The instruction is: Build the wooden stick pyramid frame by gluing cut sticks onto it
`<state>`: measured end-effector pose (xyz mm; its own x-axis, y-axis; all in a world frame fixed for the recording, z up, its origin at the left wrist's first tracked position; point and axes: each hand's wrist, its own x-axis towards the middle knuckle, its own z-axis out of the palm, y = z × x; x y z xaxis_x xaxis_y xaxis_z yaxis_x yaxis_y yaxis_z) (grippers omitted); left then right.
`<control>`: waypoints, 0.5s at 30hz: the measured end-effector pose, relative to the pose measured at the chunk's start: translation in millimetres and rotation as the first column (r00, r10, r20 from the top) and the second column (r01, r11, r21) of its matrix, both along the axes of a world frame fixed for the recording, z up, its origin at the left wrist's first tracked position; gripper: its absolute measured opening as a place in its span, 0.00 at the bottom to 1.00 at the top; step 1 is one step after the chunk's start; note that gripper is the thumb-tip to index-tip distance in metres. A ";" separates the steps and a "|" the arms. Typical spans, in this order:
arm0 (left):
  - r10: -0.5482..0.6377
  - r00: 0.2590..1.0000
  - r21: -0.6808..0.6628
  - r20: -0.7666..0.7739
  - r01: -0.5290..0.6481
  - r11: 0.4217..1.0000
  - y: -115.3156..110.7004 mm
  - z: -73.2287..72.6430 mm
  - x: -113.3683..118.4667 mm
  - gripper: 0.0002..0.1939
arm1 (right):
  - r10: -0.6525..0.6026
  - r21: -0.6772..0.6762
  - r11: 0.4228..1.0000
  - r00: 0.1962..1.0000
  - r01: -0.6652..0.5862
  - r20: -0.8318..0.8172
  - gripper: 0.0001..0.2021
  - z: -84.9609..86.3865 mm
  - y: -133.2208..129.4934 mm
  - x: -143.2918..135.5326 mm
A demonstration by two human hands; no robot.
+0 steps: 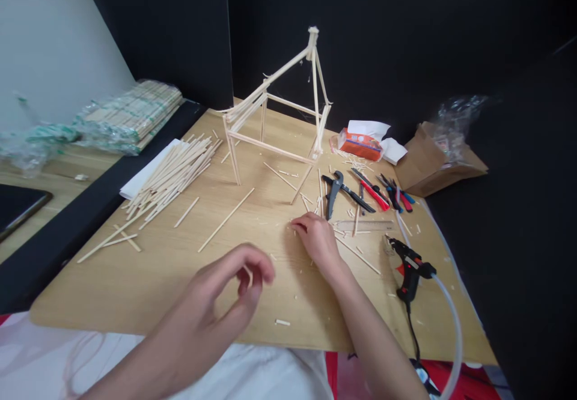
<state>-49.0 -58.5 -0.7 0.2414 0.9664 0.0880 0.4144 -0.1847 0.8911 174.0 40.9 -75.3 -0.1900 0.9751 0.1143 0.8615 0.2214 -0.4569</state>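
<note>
My left hand (225, 304) hovers above the front of the wooden table, fingers loosely curled with a wide gap inside the curve; nothing shows in it. Farther right, my right hand (315, 238) is low over the tabletop, thumb and forefinger pinched together. Whatever is between those fingertips, if anything, is too small to make out. Short cut pieces of wooden stick lie about it, and a clear ruler (367, 225) is just to its right. Behind both hands stands a house-like frame of thin wooden sticks (270, 145), upright on its legs, touched by neither hand.
A heap of loose sticks (174, 175) lies at left, with wrapped stick bundles (135, 112) beyond. A pipe cutter (334, 193), red utility knife (374, 191), pliers (396, 193) and hot glue gun (409, 268) lie at right. Tissues (360, 142) and a paper bag (419, 163) stand behind.
</note>
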 end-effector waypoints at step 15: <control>-0.072 0.997 0.012 0.004 0.072 0.997 105.5 -21.3 56.7 0.11 | -0.115 -0.007 0.991 0.812 0.135 -0.572 0.08 39.7 -11.2 12.9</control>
